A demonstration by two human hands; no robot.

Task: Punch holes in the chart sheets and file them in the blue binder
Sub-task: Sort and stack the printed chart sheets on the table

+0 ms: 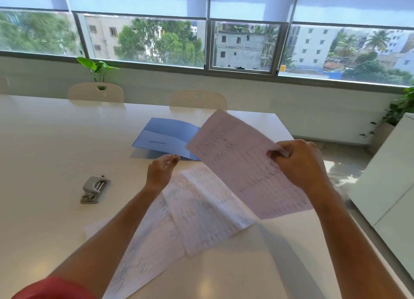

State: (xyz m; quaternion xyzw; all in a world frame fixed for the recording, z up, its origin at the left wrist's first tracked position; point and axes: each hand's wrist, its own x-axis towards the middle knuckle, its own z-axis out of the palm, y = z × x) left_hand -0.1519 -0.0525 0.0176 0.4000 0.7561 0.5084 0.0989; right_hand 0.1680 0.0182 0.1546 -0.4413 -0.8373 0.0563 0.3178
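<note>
A pink chart sheet (237, 160) is lifted off the white table, pinched at its right edge by my right hand (300, 162). My left hand (161, 171) hovers just left of the sheet with fingers loosely curled, holding nothing. Under my arms lie two more chart sheets (201, 211), overlapping and spread on the table. The blue binder (165, 138) lies open flat beyond my left hand, partly hidden by the raised sheet. A grey hole punch (95, 189) sits on the table to the left, apart from both hands.
The white table (44, 153) ends close on the right, where a floor gap separates it from a white cabinet (389, 177). Two pale chairs (96, 92) stand at the far edge under the window. Potted plants stand at far left and right.
</note>
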